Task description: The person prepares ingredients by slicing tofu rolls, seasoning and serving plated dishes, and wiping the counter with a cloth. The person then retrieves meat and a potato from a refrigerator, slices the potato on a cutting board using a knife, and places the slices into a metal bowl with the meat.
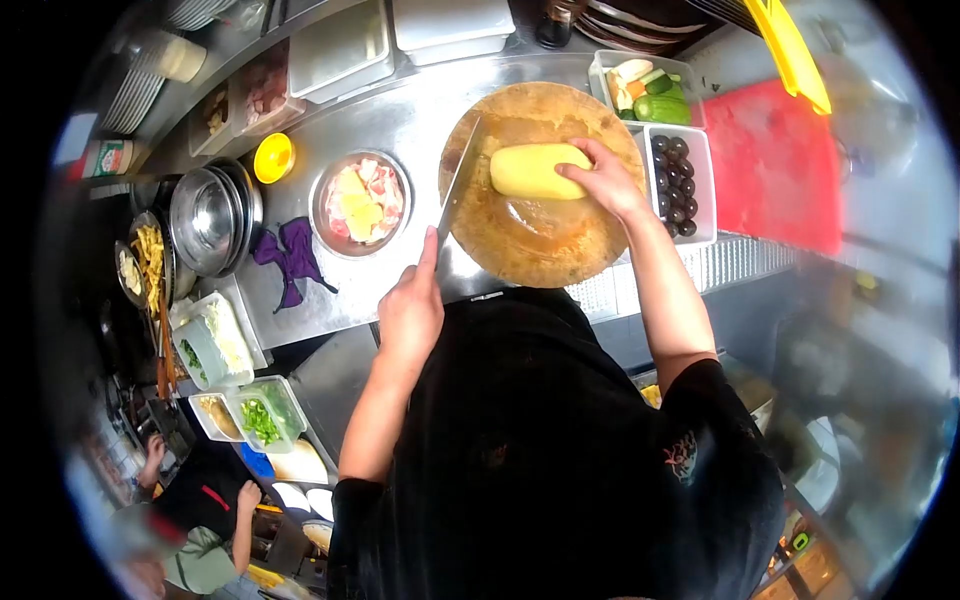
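My left hand (411,308) is closed round the handle of a knife (460,180), its index finger stretched along it. The blade points up over the left edge of a round wooden board (540,250). A peeled yellow vegetable (525,171) lies on its side on the board. My right hand (606,178) grips its right end, with the thumb in front. The blade is apart from the vegetable. Left of the board, a metal bowl (316,200) holds pale pink meat pieces and yellow chunks (358,205).
Right of the board are tubs of green vegetables (660,108) and dark round items (672,185), then a red board (775,170). A purple cloth (292,262), an orange bowl (274,158) and metal bowls (205,220) lie left. Another person (205,500) is at lower left.
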Action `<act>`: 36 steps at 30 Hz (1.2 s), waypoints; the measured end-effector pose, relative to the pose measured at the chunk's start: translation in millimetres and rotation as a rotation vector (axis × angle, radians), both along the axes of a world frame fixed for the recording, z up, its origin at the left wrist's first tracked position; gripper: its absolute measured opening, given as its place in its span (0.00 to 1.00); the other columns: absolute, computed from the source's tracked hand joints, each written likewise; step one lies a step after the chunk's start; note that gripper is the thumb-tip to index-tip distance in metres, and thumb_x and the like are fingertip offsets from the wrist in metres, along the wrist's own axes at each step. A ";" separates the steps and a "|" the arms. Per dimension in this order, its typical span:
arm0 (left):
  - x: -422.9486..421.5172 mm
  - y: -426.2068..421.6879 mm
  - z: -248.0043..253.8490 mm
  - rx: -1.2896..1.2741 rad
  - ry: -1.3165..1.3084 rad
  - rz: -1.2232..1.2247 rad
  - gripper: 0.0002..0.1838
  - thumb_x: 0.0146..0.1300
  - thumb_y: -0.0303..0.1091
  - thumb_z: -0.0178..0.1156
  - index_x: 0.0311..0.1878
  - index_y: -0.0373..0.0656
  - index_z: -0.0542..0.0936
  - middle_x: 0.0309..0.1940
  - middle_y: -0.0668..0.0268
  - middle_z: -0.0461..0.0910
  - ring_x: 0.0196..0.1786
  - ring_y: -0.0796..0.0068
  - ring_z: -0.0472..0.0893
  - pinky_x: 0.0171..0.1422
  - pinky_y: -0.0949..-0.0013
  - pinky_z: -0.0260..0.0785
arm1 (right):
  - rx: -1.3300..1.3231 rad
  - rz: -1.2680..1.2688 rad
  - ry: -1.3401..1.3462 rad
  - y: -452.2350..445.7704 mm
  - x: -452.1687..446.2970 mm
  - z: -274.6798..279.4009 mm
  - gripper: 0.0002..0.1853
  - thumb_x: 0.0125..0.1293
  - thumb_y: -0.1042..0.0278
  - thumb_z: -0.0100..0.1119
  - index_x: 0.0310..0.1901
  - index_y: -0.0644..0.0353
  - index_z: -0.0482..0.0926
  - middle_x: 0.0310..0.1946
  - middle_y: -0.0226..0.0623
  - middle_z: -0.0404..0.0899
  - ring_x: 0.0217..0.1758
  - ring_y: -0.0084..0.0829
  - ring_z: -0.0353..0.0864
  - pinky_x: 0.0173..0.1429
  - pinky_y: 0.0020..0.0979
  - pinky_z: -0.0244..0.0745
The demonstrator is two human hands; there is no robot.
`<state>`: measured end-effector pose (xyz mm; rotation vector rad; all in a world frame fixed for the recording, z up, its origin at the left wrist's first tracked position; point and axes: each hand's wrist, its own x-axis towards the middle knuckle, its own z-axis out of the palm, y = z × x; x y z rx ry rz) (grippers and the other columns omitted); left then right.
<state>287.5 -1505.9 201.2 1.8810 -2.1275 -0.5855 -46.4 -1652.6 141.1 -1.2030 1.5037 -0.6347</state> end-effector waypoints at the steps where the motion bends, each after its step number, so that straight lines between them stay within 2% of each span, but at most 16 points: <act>1: -2.3 1.1 2.7 0.008 0.002 0.002 0.42 0.65 0.22 0.58 0.83 0.56 0.62 0.33 0.55 0.82 0.31 0.50 0.85 0.38 0.49 0.80 | 0.033 0.035 0.015 -0.4 -0.4 3.9 0.40 0.60 0.58 0.78 0.70 0.69 0.73 0.61 0.50 0.81 0.63 0.37 0.82 0.67 0.32 0.76; 5: -10.6 7.9 14.2 -0.019 -0.021 -0.014 0.42 0.65 0.23 0.59 0.83 0.58 0.62 0.31 0.57 0.80 0.30 0.51 0.85 0.37 0.50 0.81 | 0.017 0.120 0.158 22.1 11.0 28.5 0.44 0.58 0.54 0.79 0.71 0.68 0.71 0.61 0.53 0.81 0.65 0.41 0.82 0.69 0.35 0.75; 8: -15.2 12.5 18.3 -0.036 -0.040 -0.005 0.43 0.64 0.22 0.59 0.82 0.58 0.63 0.29 0.58 0.79 0.29 0.52 0.84 0.36 0.50 0.81 | -0.162 0.079 0.252 42.7 16.6 22.6 0.47 0.56 0.53 0.81 0.73 0.66 0.69 0.59 0.55 0.82 0.64 0.44 0.83 0.69 0.37 0.75; 12: -12.0 11.1 9.5 -0.033 -0.052 0.038 0.43 0.63 0.22 0.59 0.83 0.57 0.62 0.29 0.57 0.79 0.29 0.52 0.84 0.36 0.50 0.80 | -0.003 0.068 0.214 37.6 19.7 33.5 0.47 0.53 0.53 0.82 0.70 0.68 0.71 0.59 0.56 0.82 0.63 0.45 0.83 0.68 0.37 0.77; 15: -6.9 10.1 2.6 -0.036 -0.037 0.056 0.44 0.63 0.21 0.59 0.83 0.57 0.61 0.29 0.56 0.79 0.29 0.52 0.84 0.36 0.49 0.80 | -0.021 0.180 0.307 23.7 21.2 68.7 0.46 0.50 0.54 0.82 0.68 0.68 0.72 0.59 0.55 0.82 0.64 0.45 0.83 0.69 0.37 0.77; 18: -5.2 8.8 3.3 -0.042 -0.035 0.056 0.44 0.63 0.21 0.58 0.83 0.57 0.60 0.29 0.56 0.79 0.28 0.52 0.84 0.36 0.49 0.80 | -0.068 0.459 0.476 -1.1 11.5 94.2 0.45 0.49 0.56 0.83 0.68 0.64 0.73 0.58 0.52 0.83 0.64 0.45 0.83 0.69 0.38 0.76; 19: -5.9 8.5 3.8 -0.041 -0.036 0.051 0.44 0.63 0.21 0.58 0.84 0.57 0.60 0.28 0.56 0.79 0.28 0.52 0.84 0.36 0.49 0.80 | -0.147 0.567 0.503 -9.9 10.2 93.8 0.45 0.51 0.57 0.82 0.69 0.64 0.72 0.62 0.54 0.81 0.66 0.46 0.81 0.71 0.38 0.75; 22: -11.5 3.7 0.3 -0.022 -0.059 0.038 0.42 0.64 0.20 0.57 0.82 0.56 0.63 0.28 0.56 0.79 0.28 0.52 0.84 0.36 0.49 0.80 | -0.219 0.684 0.411 -34.7 21.7 69.4 0.45 0.53 0.59 0.81 0.71 0.63 0.71 0.66 0.54 0.78 0.70 0.47 0.78 0.75 0.38 0.72; 23: -14.5 2.2 0.5 -0.018 -0.062 0.033 0.42 0.64 0.20 0.57 0.82 0.56 0.64 0.28 0.56 0.79 0.28 0.52 0.84 0.36 0.50 0.80 | -0.200 0.667 0.437 -35.8 31.1 64.4 0.44 0.55 0.61 0.80 0.72 0.63 0.71 0.69 0.54 0.75 0.73 0.47 0.75 0.77 0.38 0.69; 26: -16.1 -5.1 2.6 -0.036 -0.042 0.031 0.40 0.64 0.21 0.57 0.81 0.56 0.67 0.29 0.56 0.80 0.29 0.52 0.84 0.36 0.50 0.80 | -0.374 0.555 0.369 -25.0 41.1 30.2 0.44 0.55 0.61 0.79 0.73 0.63 0.70 0.70 0.53 0.74 0.73 0.49 0.74 0.78 0.40 0.68; 27: -15.2 -4.3 4.8 -0.055 -0.011 0.032 0.39 0.64 0.21 0.57 0.80 0.56 0.67 0.29 0.57 0.79 0.29 0.52 0.84 0.36 0.50 0.80 | -0.491 0.502 0.403 -16.9 39.7 22.7 0.44 0.56 0.60 0.79 0.73 0.65 0.70 0.69 0.56 0.74 0.72 0.52 0.74 0.77 0.42 0.69; 30: -14.2 -0.4 13.0 -0.097 0.062 -0.012 0.39 0.63 0.21 0.58 0.79 0.58 0.69 0.29 0.57 0.79 0.29 0.53 0.84 0.35 0.51 0.81 | -0.383 0.291 0.633 17.1 42.5 34.2 0.47 0.56 0.57 0.80 0.73 0.69 0.69 0.67 0.60 0.74 0.72 0.54 0.74 0.76 0.44 0.70; 31: -15.1 -0.4 16.3 -0.112 0.084 -0.037 0.39 0.63 0.21 0.58 0.79 0.59 0.70 0.29 0.57 0.78 0.29 0.53 0.84 0.35 0.51 0.81 | -0.372 0.300 0.683 27.0 40.6 31.1 0.49 0.55 0.55 0.81 0.73 0.73 0.67 0.66 0.63 0.74 0.71 0.57 0.74 0.75 0.46 0.72; 36: -31.6 -2.8 30.4 0.014 0.038 -0.124 0.41 0.62 0.21 0.57 0.79 0.63 0.70 0.29 0.58 0.77 0.29 0.53 0.84 0.34 0.51 0.81 | -0.449 0.320 0.698 39.1 33.4 24.4 0.54 0.51 0.57 0.84 0.74 0.75 0.64 0.65 0.64 0.74 0.70 0.59 0.75 0.74 0.47 0.72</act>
